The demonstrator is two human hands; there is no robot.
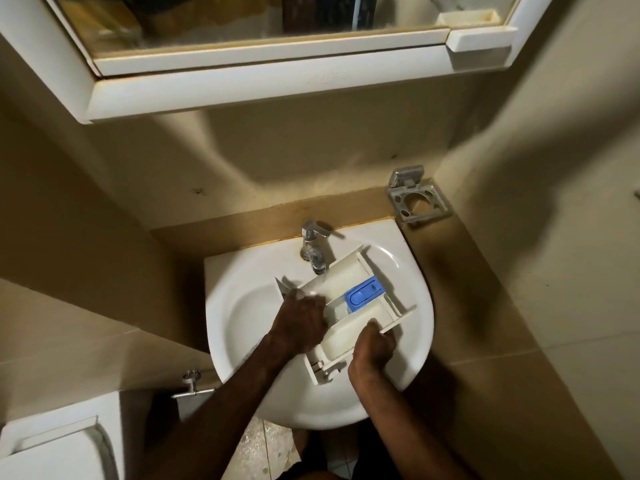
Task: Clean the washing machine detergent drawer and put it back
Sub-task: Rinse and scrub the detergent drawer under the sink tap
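Observation:
The white detergent drawer (349,278) with a blue insert (364,294) lies tilted over the white basin (242,306), under the chrome tap (313,249). Water runs from the tap into the drawer's far compartment. My left hand (302,323) lies on top of the drawer's left part, with its fingers reaching into a compartment. My right hand (374,348) grips the drawer's near right edge, fingers curled under it.
A white mirror cabinet (263,88) hangs above the basin. A metal cup holder (417,197) is fixed to the wall at the right. A toilet cistern lid (52,448) sits at the bottom left, with a small wall valve (191,382) beside it.

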